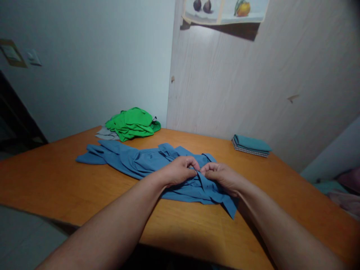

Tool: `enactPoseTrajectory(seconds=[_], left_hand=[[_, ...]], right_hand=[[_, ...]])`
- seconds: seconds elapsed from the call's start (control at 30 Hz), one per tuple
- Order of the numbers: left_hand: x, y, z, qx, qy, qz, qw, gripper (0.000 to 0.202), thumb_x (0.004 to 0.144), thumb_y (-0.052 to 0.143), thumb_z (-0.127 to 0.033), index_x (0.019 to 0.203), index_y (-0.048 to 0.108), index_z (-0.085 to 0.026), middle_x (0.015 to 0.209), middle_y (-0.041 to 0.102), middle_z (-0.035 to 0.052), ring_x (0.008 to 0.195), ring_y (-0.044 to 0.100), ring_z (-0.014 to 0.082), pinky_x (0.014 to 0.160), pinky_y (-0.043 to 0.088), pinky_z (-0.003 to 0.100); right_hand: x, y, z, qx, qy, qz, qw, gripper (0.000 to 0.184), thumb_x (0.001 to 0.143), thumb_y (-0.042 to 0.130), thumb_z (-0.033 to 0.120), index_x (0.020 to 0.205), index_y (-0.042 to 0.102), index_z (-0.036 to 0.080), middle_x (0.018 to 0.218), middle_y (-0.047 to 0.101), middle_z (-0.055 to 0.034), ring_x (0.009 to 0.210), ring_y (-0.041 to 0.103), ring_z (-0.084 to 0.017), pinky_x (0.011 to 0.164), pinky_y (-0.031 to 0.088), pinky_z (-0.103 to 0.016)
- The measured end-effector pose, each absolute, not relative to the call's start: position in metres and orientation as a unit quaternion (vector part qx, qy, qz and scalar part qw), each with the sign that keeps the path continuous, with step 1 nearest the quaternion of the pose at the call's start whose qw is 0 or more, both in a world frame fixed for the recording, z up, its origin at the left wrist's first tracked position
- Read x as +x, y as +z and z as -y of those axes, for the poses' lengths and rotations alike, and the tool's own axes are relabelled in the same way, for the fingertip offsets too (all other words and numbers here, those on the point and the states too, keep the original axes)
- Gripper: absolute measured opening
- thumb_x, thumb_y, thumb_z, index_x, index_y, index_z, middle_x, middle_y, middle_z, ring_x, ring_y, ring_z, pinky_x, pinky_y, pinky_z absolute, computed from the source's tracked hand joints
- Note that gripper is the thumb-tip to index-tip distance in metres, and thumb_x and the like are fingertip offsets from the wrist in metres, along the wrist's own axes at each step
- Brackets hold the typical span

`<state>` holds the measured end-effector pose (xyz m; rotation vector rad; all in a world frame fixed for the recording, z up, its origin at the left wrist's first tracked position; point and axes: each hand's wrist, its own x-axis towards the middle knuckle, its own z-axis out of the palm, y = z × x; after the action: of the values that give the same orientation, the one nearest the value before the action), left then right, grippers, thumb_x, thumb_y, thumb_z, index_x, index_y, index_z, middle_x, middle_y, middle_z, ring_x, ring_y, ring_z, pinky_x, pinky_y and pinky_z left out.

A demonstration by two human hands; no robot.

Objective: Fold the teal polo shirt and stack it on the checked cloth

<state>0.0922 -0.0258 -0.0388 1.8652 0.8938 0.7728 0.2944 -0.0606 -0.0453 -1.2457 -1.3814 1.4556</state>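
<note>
A blue collared shirt [149, 161] lies crumpled across the middle of the table, stretching out to the left. Near its right end, my left hand [182, 170] pinches the fabric by the placket between thumb and fingers. Right beside it, my right hand [219, 174] pinches the same edge, the fingertips of both hands almost touching. A pointed collar tip hangs below my right hand toward the front of the table. Whether a button sits between the fingers is hidden.
A bright green garment [135, 122] is heaped on a grey cloth [107, 133] at the back left of the wooden table [180, 221]. Folded teal and checked cloths [251, 144] are stacked at the back right. Behind stands a wall [219, 82] with a fruit picture [225, 11].
</note>
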Motion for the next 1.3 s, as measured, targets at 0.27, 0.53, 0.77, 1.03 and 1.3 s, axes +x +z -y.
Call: enactPoseTrajectory(seconds=[0.27, 0.53, 0.77, 1.03, 1.3], left_hand=[[0.091, -0.039, 0.023, 0.755, 0.319, -0.346, 0.457, 0.013, 0.075, 0.064, -0.023, 0.085, 0.067, -0.016, 0.076, 0.062, -0.0004, 0.066, 0.051, 0.0119, 0.062, 0.041, 0.022], [0.090, -0.035, 0.024, 0.778, 0.322, -0.332, 0.426, 0.013, 0.076, 0.060, -0.021, 0.087, 0.066, -0.016, 0.080, 0.062, -0.0006, 0.073, 0.054, 0.0133, 0.069, 0.042, 0.024], [0.089, -0.043, 0.017, 0.814, 0.322, -0.306, 0.374, 0.018, 0.074, 0.056, -0.015, 0.089, 0.066, -0.019, 0.088, 0.066, 0.0007, 0.085, 0.058, 0.0165, 0.077, 0.044, 0.027], [0.091, -0.044, 0.019, 0.785, 0.330, -0.327, 0.409, 0.014, 0.077, 0.059, -0.020, 0.090, 0.064, -0.017, 0.081, 0.061, -0.0011, 0.073, 0.052, 0.0130, 0.066, 0.040, 0.024], [0.092, -0.042, 0.023, 0.711, 0.337, -0.323, 0.526, 0.016, 0.076, 0.062, -0.024, 0.091, 0.059, -0.016, 0.066, 0.049, -0.0059, 0.053, 0.038, 0.0074, 0.050, 0.026, 0.021]], right_hand=[[0.290, -0.042, 0.063, -0.508, 0.488, 0.604, 0.374, 0.015, 0.073, 0.070, 0.031, 0.076, 0.063, 0.018, 0.061, 0.054, 0.0041, 0.052, 0.040, -0.009, 0.051, 0.027, -0.024], [0.290, -0.044, 0.060, -0.508, 0.474, 0.617, 0.370, 0.013, 0.074, 0.065, 0.031, 0.078, 0.062, 0.018, 0.061, 0.051, 0.0044, 0.052, 0.037, -0.009, 0.051, 0.025, -0.024], [0.284, -0.046, 0.061, -0.511, 0.437, 0.638, 0.375, 0.013, 0.073, 0.065, 0.031, 0.074, 0.058, 0.020, 0.060, 0.046, 0.0057, 0.052, 0.034, -0.009, 0.050, 0.023, -0.025], [0.283, -0.044, 0.061, -0.513, 0.404, 0.654, 0.381, 0.010, 0.073, 0.062, 0.029, 0.075, 0.058, 0.020, 0.060, 0.047, 0.0051, 0.053, 0.036, -0.009, 0.051, 0.025, -0.024], [0.283, -0.044, 0.060, -0.505, 0.361, 0.685, 0.383, 0.010, 0.074, 0.062, 0.030, 0.073, 0.058, 0.021, 0.062, 0.048, 0.0044, 0.057, 0.039, -0.011, 0.052, 0.028, -0.024]])
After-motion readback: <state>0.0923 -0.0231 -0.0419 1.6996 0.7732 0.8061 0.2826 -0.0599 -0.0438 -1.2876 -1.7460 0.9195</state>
